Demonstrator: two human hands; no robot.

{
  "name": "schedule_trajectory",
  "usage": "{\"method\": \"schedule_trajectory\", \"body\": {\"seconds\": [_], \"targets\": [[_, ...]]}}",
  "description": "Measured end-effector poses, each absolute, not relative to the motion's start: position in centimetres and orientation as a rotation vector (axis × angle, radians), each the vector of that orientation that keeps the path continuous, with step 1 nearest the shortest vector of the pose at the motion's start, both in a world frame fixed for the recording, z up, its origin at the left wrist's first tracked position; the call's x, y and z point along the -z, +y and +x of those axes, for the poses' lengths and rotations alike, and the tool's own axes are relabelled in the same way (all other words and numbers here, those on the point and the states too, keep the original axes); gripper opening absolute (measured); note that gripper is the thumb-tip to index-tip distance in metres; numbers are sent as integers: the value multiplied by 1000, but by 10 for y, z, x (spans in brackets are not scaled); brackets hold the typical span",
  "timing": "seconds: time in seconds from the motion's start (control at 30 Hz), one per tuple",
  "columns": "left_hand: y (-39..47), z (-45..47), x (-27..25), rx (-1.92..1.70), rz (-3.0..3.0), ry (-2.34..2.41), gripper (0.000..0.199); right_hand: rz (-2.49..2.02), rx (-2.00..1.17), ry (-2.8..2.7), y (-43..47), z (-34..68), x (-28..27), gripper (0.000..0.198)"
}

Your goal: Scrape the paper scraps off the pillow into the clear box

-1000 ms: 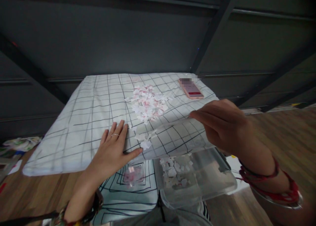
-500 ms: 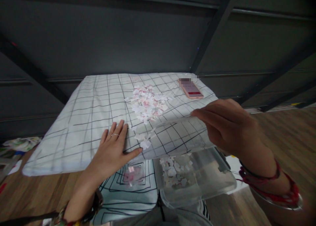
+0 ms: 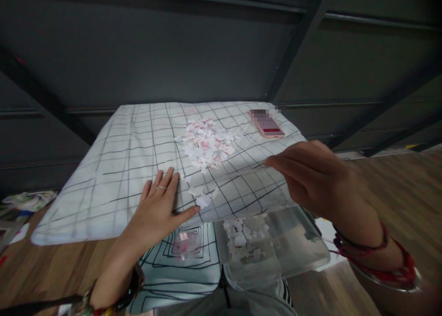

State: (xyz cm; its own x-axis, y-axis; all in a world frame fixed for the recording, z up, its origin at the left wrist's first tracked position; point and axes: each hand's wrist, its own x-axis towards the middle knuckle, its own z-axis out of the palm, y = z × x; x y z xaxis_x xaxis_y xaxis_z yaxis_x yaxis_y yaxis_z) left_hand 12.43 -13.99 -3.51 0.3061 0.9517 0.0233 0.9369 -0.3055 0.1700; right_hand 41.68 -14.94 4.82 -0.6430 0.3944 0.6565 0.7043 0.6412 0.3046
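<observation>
My left hand (image 3: 160, 210) lies flat on a white cloth with dark grid lines (image 3: 103, 187), fingers spread. Beside its thumb are a few loose paper scraps (image 3: 203, 200). Farther back on the cloth is a pile of small torn paper pieces (image 3: 207, 143), white and pinkish. My right hand (image 3: 314, 180) is raised over the cloth's right front part, its thumb and fingertips pinched together. A faint pale edge runs from those fingertips toward the scraps; whether it is a cloth fold or a thin sheet, I cannot tell.
A phone in a pink case (image 3: 267, 124) lies at the back right of the cloth. Below the front edge, a clear plastic box (image 3: 297, 256) holds paper scraps. Left of it, a pink transparent packet (image 3: 186, 244) rests on a pale blue patterned surface (image 3: 172, 279). A dark panelled wall (image 3: 172, 54) stands behind.
My right hand has shifted very slightly to the left, still pinched. The pale edge at its fingertips looks fainter. My left hand and the paper pile have stayed in place.
</observation>
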Motion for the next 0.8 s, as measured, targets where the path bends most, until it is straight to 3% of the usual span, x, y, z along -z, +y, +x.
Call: {"method": "schedule_trajectory", "body": {"seconds": [0.8], "targets": [[-139, 125, 35, -153, 2416, 1791, 98, -774, 763, -2234, -137, 380, -39, 28]]}}
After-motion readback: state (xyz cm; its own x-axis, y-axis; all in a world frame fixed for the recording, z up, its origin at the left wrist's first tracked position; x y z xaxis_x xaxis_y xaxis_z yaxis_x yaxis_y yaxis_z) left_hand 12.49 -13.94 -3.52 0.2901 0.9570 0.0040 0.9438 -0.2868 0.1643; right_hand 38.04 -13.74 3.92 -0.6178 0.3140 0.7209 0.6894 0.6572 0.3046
